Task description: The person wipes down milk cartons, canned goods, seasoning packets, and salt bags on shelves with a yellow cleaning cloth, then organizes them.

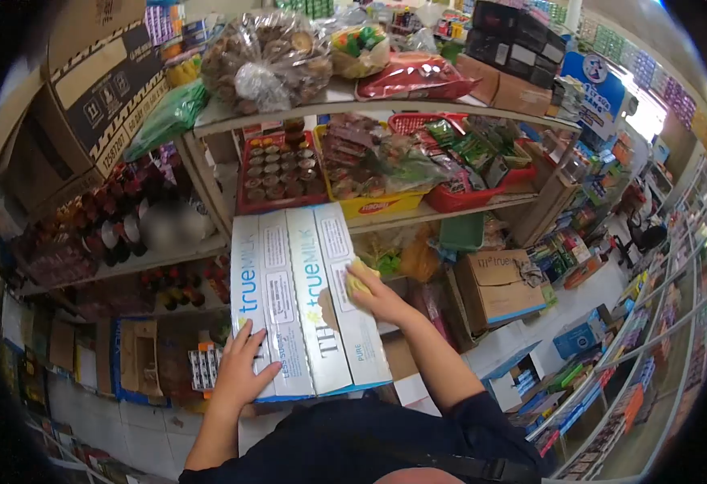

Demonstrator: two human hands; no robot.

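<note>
A white milk carton sheet (294, 282) with blue and black "TH true MILK" lettering lies in front of me, its far edge by the shelf baskets. A brown torn patch shows among the lettering near its middle. My left hand (244, 363) rests on the sheet's near left part, fingers spread and holding nothing. Near the right edge, my right hand (381, 300) presses a yellow cloth (360, 278) against the white surface, fingers closed over it.
Behind the sheet, a shelf holds a red basket of cans (248, 194), a yellow basket (377, 205) and a red basket of green packets (466, 198). A brown carton (498, 290) stands to the right. A large cardboard box (107, 93) is at upper left.
</note>
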